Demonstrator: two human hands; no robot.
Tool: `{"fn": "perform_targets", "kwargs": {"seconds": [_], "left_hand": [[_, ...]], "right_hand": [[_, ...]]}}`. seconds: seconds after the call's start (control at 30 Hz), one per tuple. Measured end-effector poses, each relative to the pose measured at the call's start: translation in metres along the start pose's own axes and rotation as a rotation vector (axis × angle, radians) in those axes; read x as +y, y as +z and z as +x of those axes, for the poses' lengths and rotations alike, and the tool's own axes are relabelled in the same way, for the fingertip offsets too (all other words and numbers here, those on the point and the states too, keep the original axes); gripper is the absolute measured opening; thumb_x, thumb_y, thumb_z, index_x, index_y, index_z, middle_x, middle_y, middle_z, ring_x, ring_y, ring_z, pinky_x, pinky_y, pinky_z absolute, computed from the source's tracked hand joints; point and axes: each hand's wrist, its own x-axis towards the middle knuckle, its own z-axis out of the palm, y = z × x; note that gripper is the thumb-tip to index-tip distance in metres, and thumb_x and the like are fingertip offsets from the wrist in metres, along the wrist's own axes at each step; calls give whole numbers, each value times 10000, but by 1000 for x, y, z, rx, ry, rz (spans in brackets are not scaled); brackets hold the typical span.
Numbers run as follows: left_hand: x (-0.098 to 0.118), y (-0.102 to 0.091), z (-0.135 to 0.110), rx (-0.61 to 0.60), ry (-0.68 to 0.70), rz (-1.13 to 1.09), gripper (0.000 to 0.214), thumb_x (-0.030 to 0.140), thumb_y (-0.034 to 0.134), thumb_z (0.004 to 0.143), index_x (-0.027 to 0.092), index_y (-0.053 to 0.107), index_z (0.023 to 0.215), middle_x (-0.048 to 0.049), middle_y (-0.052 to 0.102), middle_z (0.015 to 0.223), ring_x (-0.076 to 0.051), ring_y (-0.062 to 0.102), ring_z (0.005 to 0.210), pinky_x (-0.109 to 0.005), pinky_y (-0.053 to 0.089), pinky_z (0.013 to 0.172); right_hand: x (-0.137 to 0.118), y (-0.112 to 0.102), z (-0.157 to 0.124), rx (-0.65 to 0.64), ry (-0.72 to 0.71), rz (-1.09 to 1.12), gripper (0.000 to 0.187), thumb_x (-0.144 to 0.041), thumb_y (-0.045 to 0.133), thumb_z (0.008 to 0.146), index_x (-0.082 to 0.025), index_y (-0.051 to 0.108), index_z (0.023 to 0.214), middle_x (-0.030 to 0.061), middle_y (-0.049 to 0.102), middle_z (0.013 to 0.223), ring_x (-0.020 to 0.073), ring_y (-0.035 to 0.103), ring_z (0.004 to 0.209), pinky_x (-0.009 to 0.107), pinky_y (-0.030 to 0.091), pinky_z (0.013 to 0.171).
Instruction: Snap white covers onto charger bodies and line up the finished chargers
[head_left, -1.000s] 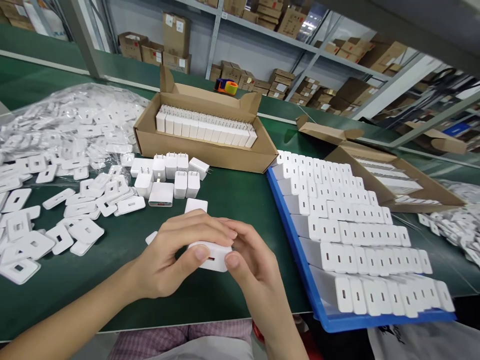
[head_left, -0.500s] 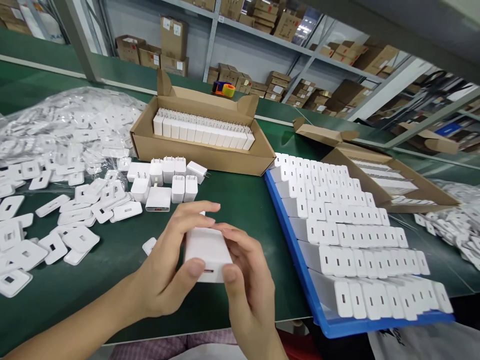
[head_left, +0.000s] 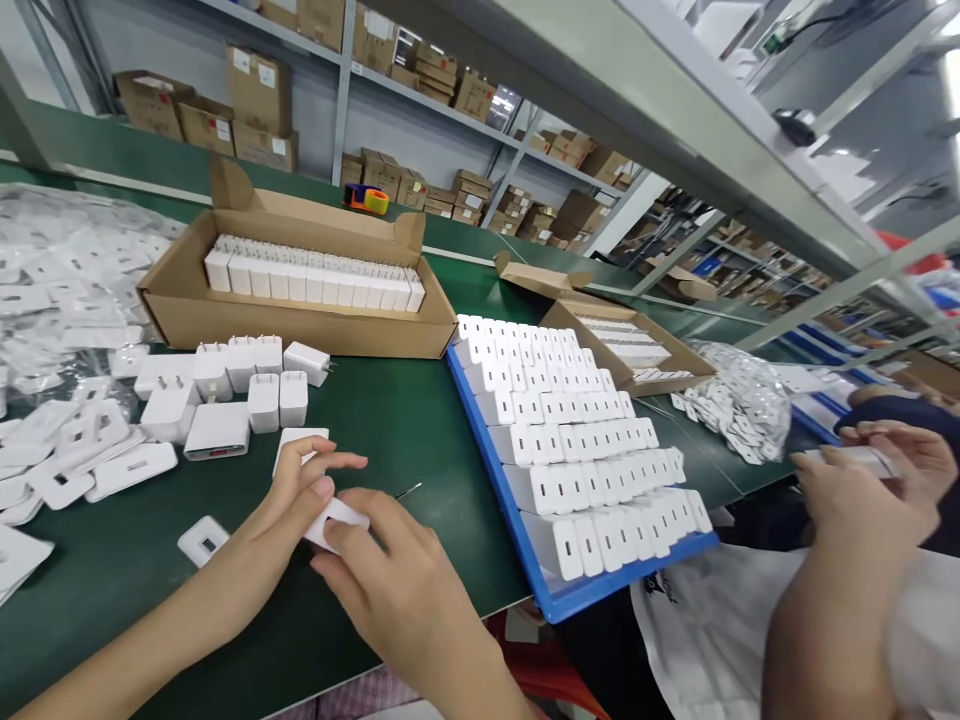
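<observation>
Between my hands is a white charger block (head_left: 334, 522), its slotted end turned toward me. My right hand (head_left: 409, 565) is closed on it with thumb and fingers. My left hand (head_left: 281, 525) is against its other side; its thumb lies over the block and its forefinger reaches past it, while the lower fingers are hidden. Just behind my left hand another white block (head_left: 301, 438) is partly covered. Left of my left wrist lies a white slotted cover plate (head_left: 202, 541). A thin metal tool tip (head_left: 409, 491) shows beyond my right hand.
Several chargers (head_left: 217, 430) stand before a cardboard box (head_left: 300, 332) holding rows of them. Cover plates (head_left: 135, 470) and a plastic bag (head_left: 67, 250) lie left. A blue tray (head_left: 487, 455) of chargers is right. A co-worker's hands (head_left: 870, 480) hold a white piece far right.
The camera view has turned right, bringing in the co-worker's hands. The charger between my hands is tilted over and more covered by my right fingers.
</observation>
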Motion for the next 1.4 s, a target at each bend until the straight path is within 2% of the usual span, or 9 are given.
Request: {"fn": "perform_targets", "kwargs": {"seconds": [0.17,0.33,0.43,0.53,0.7,0.83,1.0,1.23,1.4], "left_hand": [[-2,2,8,-6,-9,-25,425,604,401,893,270,310,1139,-137,486,1394,-150,581,651,-308,493,592],[-1,-11,20,33,-15,-26,523,644,377,873,233,357,1196,-171,416,1416,-184,631,765,-302,513,564],[0,-19,23,-1,1,36,451,592,377,903,208,498,1107,-124,544,1270,-190,649,823,-322,528,702],[3,-20,22,-52,77,164,373,489,332,932,189,546,995,-98,629,1074,-186,642,770,-297,510,647],[12,-21,19,-2,209,486,267,342,359,943,203,582,899,-33,638,776,-201,604,667,-305,466,599],[13,-29,19,88,345,962,236,169,359,934,173,587,991,-103,645,1045,-279,588,982,-404,501,823],[4,-35,22,114,290,1094,325,116,560,828,106,575,1153,-217,533,1281,-422,489,1157,-553,453,916],[-1,-35,25,95,286,1060,479,19,527,788,115,529,1257,-198,546,1260,-398,545,1103,-531,494,872],[8,-45,26,135,276,838,352,216,417,929,123,543,1244,-155,633,1126,-313,604,1067,-444,517,877]], "right_hand": [[1,6,-2,35,49,18,202,-131,432,918,-177,625,958,95,627,937,159,615,670,245,513,527],[48,17,18,264,406,322,147,-291,485,910,-181,580,889,46,638,889,129,633,729,186,497,555],[96,23,42,391,540,179,176,-299,453,922,-158,559,923,63,626,879,160,604,745,261,495,640],[136,29,64,451,614,25,151,-281,516,899,-144,579,891,63,602,902,164,565,753,320,472,720],[169,45,84,454,672,-144,195,-332,564,922,-139,582,942,15,570,898,123,545,741,296,477,706],[178,55,88,435,673,-227,194,-317,555,936,-139,578,1008,28,578,962,125,562,768,297,497,707],[177,57,87,407,674,-282,186,-289,550,941,-142,569,1052,38,575,1006,129,570,792,298,508,711],[170,53,88,392,686,-269,222,-292,582,910,-145,552,1074,46,562,1033,132,558,787,297,496,701],[150,38,92,439,652,-206,211,-214,529,877,-112,565,1058,146,535,1159,244,571,1000,399,485,823]]}}
